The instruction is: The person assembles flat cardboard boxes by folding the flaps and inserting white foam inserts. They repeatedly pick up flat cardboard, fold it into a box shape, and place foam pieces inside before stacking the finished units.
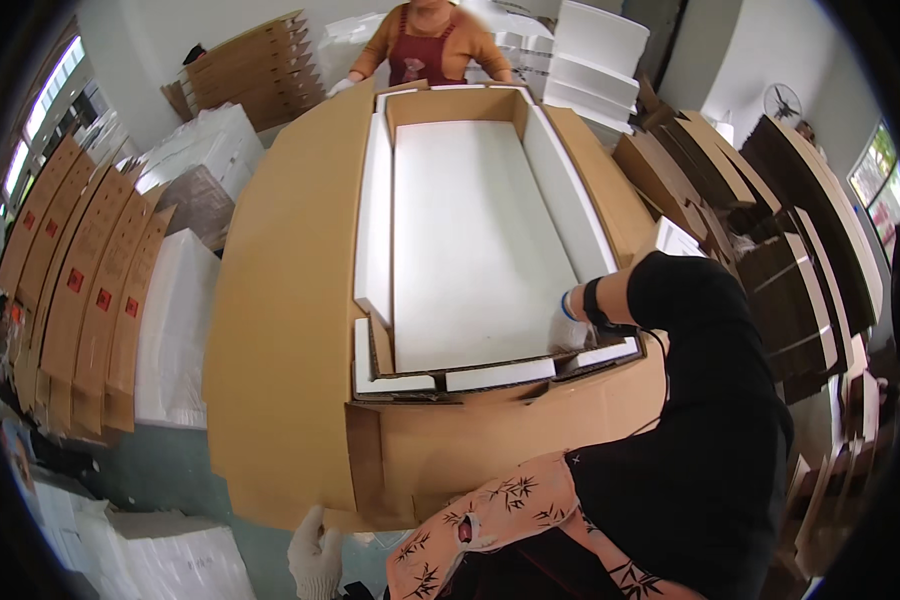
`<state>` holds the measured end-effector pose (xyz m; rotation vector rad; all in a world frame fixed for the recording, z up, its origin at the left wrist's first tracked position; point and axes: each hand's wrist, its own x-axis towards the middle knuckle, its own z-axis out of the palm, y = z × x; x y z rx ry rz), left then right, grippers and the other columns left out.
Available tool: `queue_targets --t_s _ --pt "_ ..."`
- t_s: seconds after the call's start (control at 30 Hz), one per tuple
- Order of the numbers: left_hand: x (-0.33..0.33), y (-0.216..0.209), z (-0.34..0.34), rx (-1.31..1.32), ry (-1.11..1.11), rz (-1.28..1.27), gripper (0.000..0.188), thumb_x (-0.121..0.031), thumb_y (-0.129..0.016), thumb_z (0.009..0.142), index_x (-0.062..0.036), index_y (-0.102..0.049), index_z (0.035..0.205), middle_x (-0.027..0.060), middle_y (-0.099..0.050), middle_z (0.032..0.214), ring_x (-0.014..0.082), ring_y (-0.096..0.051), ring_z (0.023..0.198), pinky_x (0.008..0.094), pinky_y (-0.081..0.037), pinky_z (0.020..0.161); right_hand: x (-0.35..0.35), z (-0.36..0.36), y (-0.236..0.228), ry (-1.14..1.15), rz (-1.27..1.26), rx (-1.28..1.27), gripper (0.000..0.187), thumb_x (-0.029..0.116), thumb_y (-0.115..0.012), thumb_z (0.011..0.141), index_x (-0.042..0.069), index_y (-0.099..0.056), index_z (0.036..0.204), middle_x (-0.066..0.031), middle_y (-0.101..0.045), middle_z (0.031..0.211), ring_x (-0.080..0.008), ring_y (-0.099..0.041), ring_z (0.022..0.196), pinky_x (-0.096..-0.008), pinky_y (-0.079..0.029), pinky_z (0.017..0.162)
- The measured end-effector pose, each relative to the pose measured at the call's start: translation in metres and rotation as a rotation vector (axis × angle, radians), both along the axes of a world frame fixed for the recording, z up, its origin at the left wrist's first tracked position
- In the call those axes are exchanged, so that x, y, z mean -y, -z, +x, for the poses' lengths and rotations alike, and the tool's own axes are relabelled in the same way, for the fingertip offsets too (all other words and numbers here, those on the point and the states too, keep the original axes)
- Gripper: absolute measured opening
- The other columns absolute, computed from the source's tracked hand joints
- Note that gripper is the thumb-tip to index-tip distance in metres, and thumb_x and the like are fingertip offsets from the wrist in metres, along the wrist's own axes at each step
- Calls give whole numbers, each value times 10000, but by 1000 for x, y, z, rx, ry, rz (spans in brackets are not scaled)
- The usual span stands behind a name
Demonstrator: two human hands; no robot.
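Note:
A large open carton (510,425) lies before me, its wide left flap (280,270) folded outward. White foam strips (375,215) line its inner walls, and a broad white panel (470,230) covers the bottom. My right hand (572,328), in a whitish glove, reaches into the near right corner, beside the foam; its fingers blur against the white and I cannot make out their grip. At the near left corner of the carton, my left hand (315,560) in a white knit glove pinches the edge of the flap.
Across the carton stands a co-worker (430,45) in a dark red apron, hands near its far end. Flat cartons (90,290) stand stacked on the left, more cardboard (790,270) on the right. White foam blocks (175,330) sit at the left and white foam pieces (595,60) at the back.

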<state>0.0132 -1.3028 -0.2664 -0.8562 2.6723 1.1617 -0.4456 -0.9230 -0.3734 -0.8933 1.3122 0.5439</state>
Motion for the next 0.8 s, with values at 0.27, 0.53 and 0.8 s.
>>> queue_targets --t_s 0.27,0.53,0.8 --pt "-31 42 76 -23 -17 136 492 -217 -606 966 32 -499 1376 188 -559 1367 258 -511 1279 357 -382 1085 13 18 -73 -76 -333 -374 449 229 -589 863 96 -593 1291 -153 -694 1108 -307 -655 972 -440 -504 852" --pt "-33 80 56 30 347 156 423 -194 -572 989 33 -515 1341 190 -585 1286 269 -548 1206 355 -431 1021 -73 182 -155 818 -1458 -699 416 258 -614 860 115 -583 1249 -105 -694 1035 -297 -656 988 -388 -520 839" --pt "-126 73 -58 -90 889 42 403 -210 -669 864 37 -635 1181 179 -693 1051 259 -674 918 338 -513 853 -209 479 -70 1733 -1000 -963 431 288 -605 892 43 -603 1247 -149 -688 1095 -268 -668 1016 -359 -517 910"
